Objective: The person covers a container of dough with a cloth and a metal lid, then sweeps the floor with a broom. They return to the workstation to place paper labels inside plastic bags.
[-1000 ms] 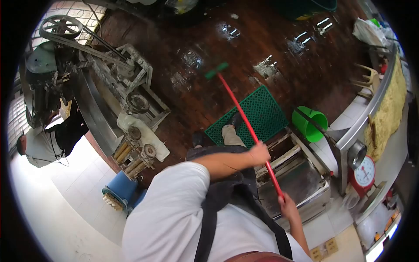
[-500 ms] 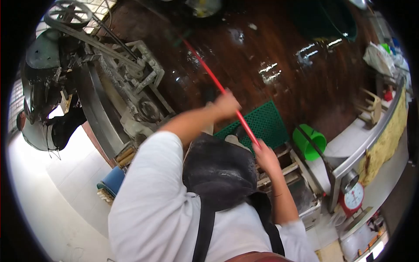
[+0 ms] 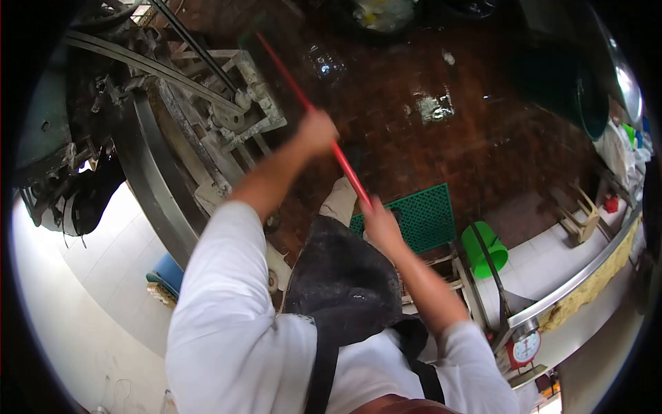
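My left hand point(image 3: 318, 131) is wrapped round the middle of a long red pole point(image 3: 349, 171). Lower down, near the pole's close end, my right hand point(image 3: 381, 224) grips it too. The pole slants up and left over a wet, reddish-brown tiled floor point(image 3: 393, 131). At its far end is a dark, blurred head whose kind I cannot make out. A black apron point(image 3: 345, 283) covers my front, and one light-coloured shoe or boot point(image 3: 340, 200) shows beyond it.
Machinery with a metal frame point(image 3: 255, 96) stands at left. A green perforated mat point(image 3: 424, 217) lies ahead, beside a bright green bucket point(image 3: 484, 250). At right are a metal-edged counter point(image 3: 572, 269), a red scale point(image 3: 525, 348), a wooden stool point(image 3: 583, 217) and a large dark bin point(image 3: 565, 90).
Both hands and the pole have swung left, and the pole's far end now lies nearer the machinery. The view has shifted, and a foot shows more plainly beyond the apron.
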`<state>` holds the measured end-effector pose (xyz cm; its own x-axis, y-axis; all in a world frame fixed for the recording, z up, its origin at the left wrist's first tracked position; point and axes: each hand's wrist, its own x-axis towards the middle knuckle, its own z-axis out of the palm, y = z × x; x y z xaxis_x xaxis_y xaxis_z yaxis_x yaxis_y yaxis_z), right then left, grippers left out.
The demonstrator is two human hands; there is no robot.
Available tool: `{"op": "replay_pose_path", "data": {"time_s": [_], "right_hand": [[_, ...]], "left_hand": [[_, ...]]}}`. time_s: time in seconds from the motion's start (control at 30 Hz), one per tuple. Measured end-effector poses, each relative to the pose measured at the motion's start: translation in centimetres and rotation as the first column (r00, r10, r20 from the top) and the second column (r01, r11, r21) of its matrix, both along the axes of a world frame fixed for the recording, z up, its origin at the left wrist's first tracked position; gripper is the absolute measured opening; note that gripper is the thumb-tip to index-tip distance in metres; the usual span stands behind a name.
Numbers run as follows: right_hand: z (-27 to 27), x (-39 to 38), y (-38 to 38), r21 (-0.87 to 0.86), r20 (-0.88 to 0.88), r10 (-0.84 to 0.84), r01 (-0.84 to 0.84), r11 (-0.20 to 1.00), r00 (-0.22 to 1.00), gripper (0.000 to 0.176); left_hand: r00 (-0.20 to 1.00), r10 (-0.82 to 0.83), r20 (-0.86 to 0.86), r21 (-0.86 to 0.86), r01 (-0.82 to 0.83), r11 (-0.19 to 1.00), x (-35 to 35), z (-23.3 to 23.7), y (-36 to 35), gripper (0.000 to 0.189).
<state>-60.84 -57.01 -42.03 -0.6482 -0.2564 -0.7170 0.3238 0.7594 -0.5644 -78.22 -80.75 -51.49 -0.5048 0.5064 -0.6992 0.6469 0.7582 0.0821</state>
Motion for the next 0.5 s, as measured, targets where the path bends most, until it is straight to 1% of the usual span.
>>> {"op": "replay_pose_path", "data": {"time_s": [0.03,0.07,0.1,0.13,0.17,0.2,0.23,0.27,0.3,0.33,0.37,0.4,0.43,0.47,0.5], "right_hand": [[-0.3,-6.9,-4.2,-0.067,-0.057,-0.059,0.055,0.996,0.997,0.025],[-0.6,-12.7,-7.2,-0.148,-0.143,0.056,-0.077,0.986,0.988,0.035],[-1.4,-15.9,-9.5,-0.019,-0.037,-0.036,0.035,0.999,0.999,0.034],[-1.3,-16.0,-9.0,-0.047,-0.149,0.078,-0.086,0.995,0.986,0.034],[-0.6,-15.9,-7.5,-0.057,-0.261,0.188,-0.210,0.976,0.947,0.033],[2.2,-14.4,-4.6,-0.054,-0.216,0.078,-0.091,0.994,0.973,0.031],[2.9,-11.1,-1.1,-0.001,-0.079,-0.030,0.030,1.000,0.996,0.035],[5.8,-8.1,2.8,0.148,0.115,-0.109,0.092,0.985,0.987,0.037],[8.0,-3.5,8.1,0.252,0.170,-0.092,0.047,0.967,0.981,0.043],[12.4,0.5,12.4,0.329,0.185,-0.094,0.028,0.944,0.978,0.045],[17.5,3.6,15.9,0.469,0.296,-0.113,-0.042,0.882,0.948,0.044],[21.1,8.9,21.1,0.511,0.289,-0.022,-0.135,0.849,0.957,0.041],[25.2,12.3,24.1,0.585,0.336,0.036,-0.239,0.775,0.941,0.039],[29.0,14.4,26.1,0.594,0.364,0.134,-0.341,0.728,0.922,0.039],[31.1,15.4,26.5,0.603,0.405,0.122,-0.365,0.709,0.906,0.040]], "left_hand": [[0.953,0.138,-0.269,-0.004,-0.144,0.990,-3.2,-3.5,-4.6,0.022],[0.828,0.194,-0.526,-0.007,-0.233,0.973,-6.9,-4.8,-7.8,0.024],[0.738,0.262,-0.622,0.068,-0.282,0.957,-9.8,-5.0,-9.3,0.025],[0.774,0.189,-0.605,0.053,-0.197,0.979,-10.8,-4.9,-9.4,0.023],[0.803,0.117,-0.585,0.045,-0.112,0.993,-11.6,-4.9,-8.9,0.021],[0.954,0.169,-0.247,0.023,-0.168,0.986,-10.3,-2.5,-5.2,0.018],[0.986,0.089,-0.144,0.145,-0.068,0.987,-7.6,-0.6,-1.6,0.015],[0.995,-0.024,-0.098,0.222,0.045,0.974,-4.5,3.1,2.6,0.018],[0.998,0.044,0.045,0.363,-0.057,0.930,1.2,0.6,7.7,0.014],[0.986,0.091,0.142,0.510,-0.152,0.847,5.3,4.6,11.7,0.015],[0.943,-0.013,0.332,0.541,-0.179,0.822,10.3,5.8,16.7,0.014],[0.901,0.011,0.434,0.605,-0.300,0.737,16.2,7.2,21.5,0.014],[0.832,-0.086,0.549,0.633,-0.346,0.693,20.6,9.1,25.8,0.015],[0.758,-0.174,0.628,0.643,-0.380,0.665,23.5,11.0,28.6,0.019],[0.666,-0.230,0.710,0.620,-0.436,0.652,26.3,11.5,30.7,0.022]]}}
